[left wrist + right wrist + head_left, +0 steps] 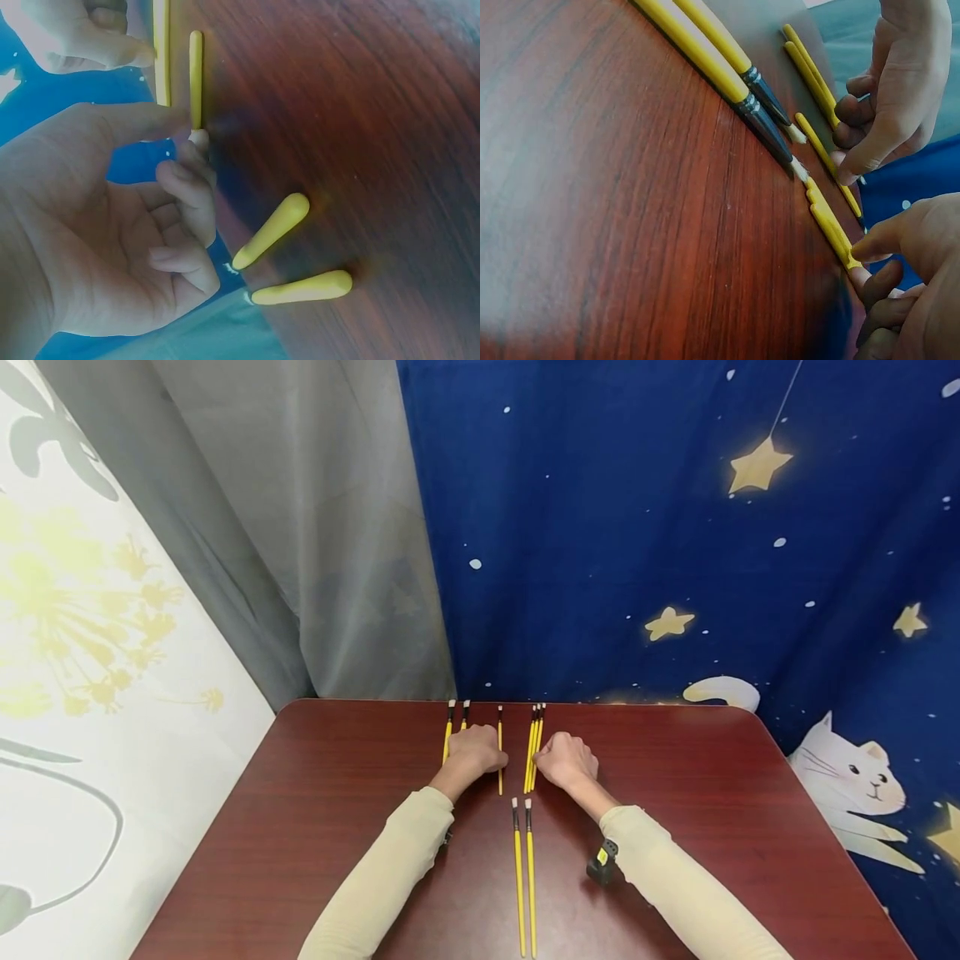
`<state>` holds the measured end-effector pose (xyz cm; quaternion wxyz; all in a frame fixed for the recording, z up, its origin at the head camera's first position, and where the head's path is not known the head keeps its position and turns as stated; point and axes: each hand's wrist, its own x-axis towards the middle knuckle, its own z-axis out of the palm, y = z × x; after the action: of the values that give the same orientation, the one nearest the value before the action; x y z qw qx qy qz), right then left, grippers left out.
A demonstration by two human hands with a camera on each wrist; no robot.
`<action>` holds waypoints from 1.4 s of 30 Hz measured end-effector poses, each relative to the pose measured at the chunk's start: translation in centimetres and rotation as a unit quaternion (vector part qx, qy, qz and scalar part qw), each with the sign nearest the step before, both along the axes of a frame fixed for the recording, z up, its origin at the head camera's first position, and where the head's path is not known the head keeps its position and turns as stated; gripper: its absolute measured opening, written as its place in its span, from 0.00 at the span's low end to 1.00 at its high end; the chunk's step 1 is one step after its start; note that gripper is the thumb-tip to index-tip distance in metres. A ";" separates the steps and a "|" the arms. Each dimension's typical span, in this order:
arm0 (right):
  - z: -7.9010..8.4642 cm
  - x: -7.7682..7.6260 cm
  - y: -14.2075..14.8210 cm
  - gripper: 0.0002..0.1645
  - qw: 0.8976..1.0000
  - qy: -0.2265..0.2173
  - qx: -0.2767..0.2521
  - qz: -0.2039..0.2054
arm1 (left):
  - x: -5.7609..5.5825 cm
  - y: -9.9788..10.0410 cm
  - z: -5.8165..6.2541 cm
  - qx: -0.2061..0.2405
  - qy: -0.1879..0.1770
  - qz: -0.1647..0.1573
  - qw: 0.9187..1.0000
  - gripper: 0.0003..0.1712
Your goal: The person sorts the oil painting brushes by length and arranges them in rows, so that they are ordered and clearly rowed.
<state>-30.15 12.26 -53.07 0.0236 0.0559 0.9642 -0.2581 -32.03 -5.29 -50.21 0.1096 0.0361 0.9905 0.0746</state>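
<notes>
My left hand [474, 752] pinches a thin yellow paintbrush [500, 781] between thumb and finger; its bristles point to the far edge. In the left wrist view the yellow handle [196, 82] sticks out past my fingertips, the other fingers loosely curled. Just to the right, my right hand [567, 758] holds a close group of three yellow paintbrushes [530, 752] by their side. In the right wrist view their handles [831, 229] run together into the thumb and fingers. Two more paintbrushes [448, 727] lie left of the single one, partly hidden behind my left hand.
Two larger paintbrushes [519, 877] lie side by side nearer me on the reddish-brown table [300, 835], bristles pointing away. A grey curtain [360, 568] and a blue star-patterned curtain [585, 527] hang behind the table's far edge.
</notes>
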 end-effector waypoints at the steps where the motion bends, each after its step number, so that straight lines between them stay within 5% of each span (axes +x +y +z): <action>1: 0.0 0.0 0.0 0.22 1.000 -0.002 0.002 0.001 | 0.0 0.1 -0.1 0.001 0.000 -0.001 1.000 0.13; 19: 0.3 -0.9 0.0 0.22 0.998 -0.044 0.047 0.012 | 0.0 0.7 -0.5 -0.008 0.003 0.004 1.000 0.15; 42: 0.1 -1.0 -0.3 0.24 0.998 -0.054 0.024 -0.002 | 0.1 0.9 -1.2 -0.007 0.032 0.004 0.999 0.18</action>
<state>-31.10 11.92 -52.97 0.0741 0.0720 0.9672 -0.2320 -31.97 -4.36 -51.38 0.0782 0.0342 0.9941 0.0669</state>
